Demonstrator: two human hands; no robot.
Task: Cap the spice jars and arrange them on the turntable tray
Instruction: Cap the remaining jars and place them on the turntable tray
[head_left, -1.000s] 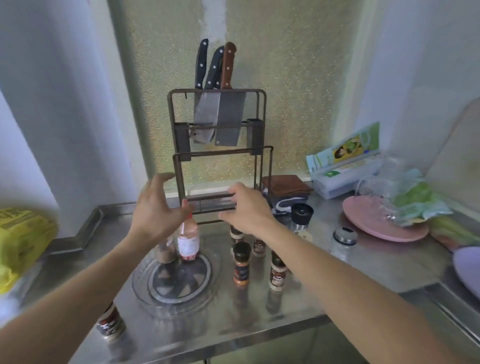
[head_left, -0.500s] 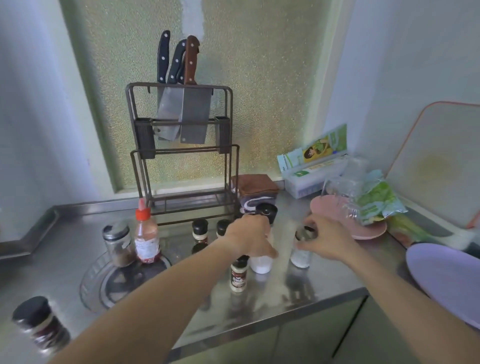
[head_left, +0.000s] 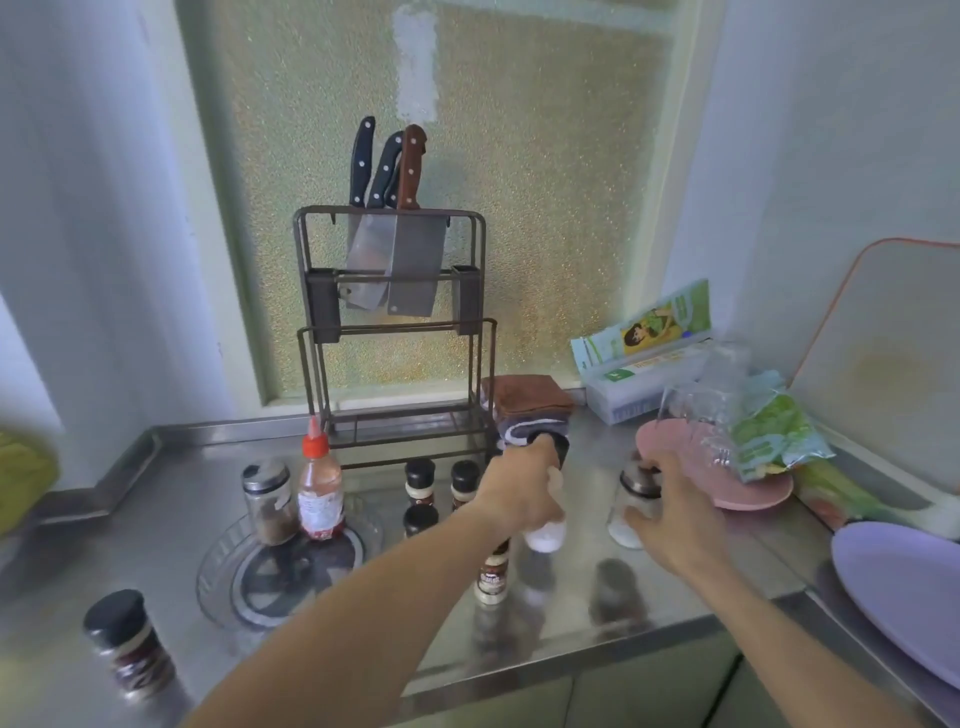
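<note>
A black-capped grinder (head_left: 545, 525) of white grains is gripped by the left hand (head_left: 519, 493), a steel-lidded jar (head_left: 631, 506) by the right hand (head_left: 675, 514), both at 3 o'clock of the turntable tray (head_left: 223, 587) on the counter (head_left: 582, 618); each should be lifted upright, clear of neighbouring bottles
</note>
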